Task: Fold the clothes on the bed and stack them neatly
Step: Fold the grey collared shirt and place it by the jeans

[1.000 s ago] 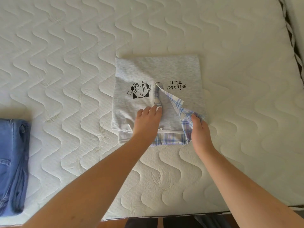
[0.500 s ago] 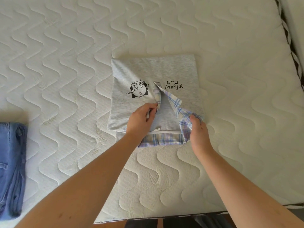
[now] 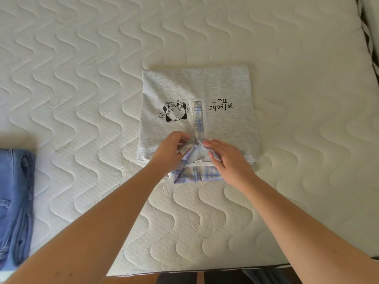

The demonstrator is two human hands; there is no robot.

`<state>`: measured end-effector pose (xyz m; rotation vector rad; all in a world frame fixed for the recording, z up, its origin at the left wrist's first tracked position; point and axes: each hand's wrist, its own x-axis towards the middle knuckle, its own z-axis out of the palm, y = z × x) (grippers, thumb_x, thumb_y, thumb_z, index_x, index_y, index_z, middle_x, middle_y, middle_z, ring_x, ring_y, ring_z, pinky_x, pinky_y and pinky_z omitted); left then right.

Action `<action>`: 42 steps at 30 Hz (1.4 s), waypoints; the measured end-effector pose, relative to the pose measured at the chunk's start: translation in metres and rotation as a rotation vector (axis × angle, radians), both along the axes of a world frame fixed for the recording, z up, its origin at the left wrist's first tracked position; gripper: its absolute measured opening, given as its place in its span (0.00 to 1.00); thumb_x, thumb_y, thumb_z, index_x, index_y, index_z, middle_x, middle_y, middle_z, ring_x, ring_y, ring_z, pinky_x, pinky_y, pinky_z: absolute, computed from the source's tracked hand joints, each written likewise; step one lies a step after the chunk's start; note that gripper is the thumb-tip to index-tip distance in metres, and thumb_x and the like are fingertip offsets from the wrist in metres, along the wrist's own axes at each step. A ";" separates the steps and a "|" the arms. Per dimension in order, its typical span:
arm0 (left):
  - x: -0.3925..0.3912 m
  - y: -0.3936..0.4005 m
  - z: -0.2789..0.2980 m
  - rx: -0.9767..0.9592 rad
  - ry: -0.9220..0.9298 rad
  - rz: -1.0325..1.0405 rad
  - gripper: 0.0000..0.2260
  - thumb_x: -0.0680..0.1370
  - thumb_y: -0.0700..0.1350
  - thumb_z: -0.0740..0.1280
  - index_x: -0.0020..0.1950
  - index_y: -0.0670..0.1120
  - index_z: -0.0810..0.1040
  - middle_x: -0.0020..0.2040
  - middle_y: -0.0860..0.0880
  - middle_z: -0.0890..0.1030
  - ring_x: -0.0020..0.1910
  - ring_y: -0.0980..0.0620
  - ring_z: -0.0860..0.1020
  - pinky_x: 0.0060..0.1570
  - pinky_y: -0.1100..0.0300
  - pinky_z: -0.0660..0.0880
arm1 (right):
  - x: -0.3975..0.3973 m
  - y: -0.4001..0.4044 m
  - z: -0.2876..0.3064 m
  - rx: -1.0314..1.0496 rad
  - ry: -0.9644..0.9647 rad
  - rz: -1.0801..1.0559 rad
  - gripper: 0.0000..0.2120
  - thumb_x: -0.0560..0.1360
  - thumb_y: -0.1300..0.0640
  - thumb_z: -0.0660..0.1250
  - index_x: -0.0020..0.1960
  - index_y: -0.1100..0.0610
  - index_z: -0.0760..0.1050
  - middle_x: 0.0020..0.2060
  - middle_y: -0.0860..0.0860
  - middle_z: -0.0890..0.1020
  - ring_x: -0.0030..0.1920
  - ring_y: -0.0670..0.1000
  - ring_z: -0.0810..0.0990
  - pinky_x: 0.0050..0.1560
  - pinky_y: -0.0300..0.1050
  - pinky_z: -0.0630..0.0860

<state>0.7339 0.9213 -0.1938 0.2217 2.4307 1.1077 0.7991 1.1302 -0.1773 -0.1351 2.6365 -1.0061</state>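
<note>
A folded grey shirt (image 3: 196, 89) with a black cartoon print and a blue plaid collar and placket (image 3: 198, 119) lies flat on the white quilted mattress (image 3: 82, 78). My left hand (image 3: 171, 152) pinches the left collar flap at the shirt's near edge. My right hand (image 3: 229, 160) lies on the right collar flap with fingers fairly straight, pressing it down. The plaid collar band (image 3: 196, 175) shows below both hands. The placket now lies straight and flat up the middle of the shirt.
Folded blue jeans (image 3: 14, 201) lie at the left edge of the mattress. The mattress's near edge runs along the bottom; its piped right edge (image 3: 367, 37) is at the far right.
The right hand moved left and laid the opened plaid collar flap back down. The placket went from spread open to straight and flat. The left hand stayed at the collar.
</note>
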 end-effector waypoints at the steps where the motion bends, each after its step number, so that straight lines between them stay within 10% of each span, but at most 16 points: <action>1: -0.002 -0.004 0.001 0.003 -0.029 0.043 0.09 0.76 0.42 0.72 0.53 0.54 0.79 0.49 0.58 0.80 0.49 0.64 0.78 0.49 0.73 0.74 | -0.006 0.000 -0.001 0.023 -0.027 0.051 0.18 0.84 0.52 0.56 0.72 0.51 0.71 0.70 0.44 0.73 0.73 0.47 0.65 0.73 0.46 0.57; 12: -0.030 0.005 -0.002 -0.147 -0.135 -0.009 0.11 0.80 0.54 0.66 0.42 0.50 0.72 0.34 0.53 0.73 0.32 0.57 0.70 0.31 0.61 0.66 | -0.068 0.001 -0.009 0.032 -0.128 -0.127 0.13 0.74 0.49 0.72 0.53 0.54 0.77 0.41 0.48 0.81 0.41 0.51 0.79 0.37 0.42 0.66; 20: -0.025 0.024 -0.008 -0.398 -0.063 0.095 0.18 0.76 0.62 0.67 0.46 0.50 0.68 0.36 0.52 0.75 0.35 0.51 0.75 0.30 0.58 0.65 | -0.059 -0.001 -0.021 0.289 0.023 -0.292 0.27 0.67 0.36 0.72 0.55 0.54 0.72 0.50 0.49 0.78 0.53 0.52 0.76 0.57 0.50 0.70; 26: 0.006 0.014 0.009 -0.199 0.215 0.264 0.17 0.79 0.54 0.66 0.63 0.46 0.72 0.54 0.50 0.73 0.53 0.49 0.73 0.55 0.52 0.71 | -0.012 0.013 0.004 0.127 0.095 -0.472 0.15 0.78 0.47 0.67 0.57 0.57 0.75 0.46 0.48 0.75 0.48 0.52 0.77 0.53 0.50 0.72; 31: 0.064 -0.011 0.023 -0.213 0.217 0.358 0.13 0.77 0.54 0.69 0.51 0.49 0.69 0.46 0.54 0.71 0.44 0.52 0.72 0.46 0.52 0.74 | 0.048 0.009 0.011 0.134 -0.132 -0.672 0.13 0.80 0.44 0.61 0.51 0.54 0.70 0.35 0.44 0.76 0.38 0.51 0.78 0.36 0.44 0.67; 36: 0.101 -0.006 0.017 -0.256 -0.082 0.425 0.23 0.76 0.57 0.69 0.62 0.50 0.64 0.45 0.52 0.77 0.40 0.51 0.77 0.35 0.57 0.72 | 0.068 -0.010 -0.001 -0.010 -0.237 -0.769 0.17 0.76 0.45 0.68 0.56 0.55 0.67 0.34 0.43 0.77 0.33 0.41 0.76 0.31 0.34 0.66; 42: 0.101 0.004 0.016 -0.191 -0.060 0.574 0.12 0.81 0.43 0.61 0.64 0.50 0.66 0.39 0.53 0.77 0.34 0.54 0.76 0.28 0.59 0.71 | 0.064 -0.016 -0.004 -0.071 -0.152 -0.914 0.09 0.77 0.57 0.66 0.45 0.56 0.66 0.32 0.52 0.78 0.34 0.54 0.80 0.34 0.45 0.73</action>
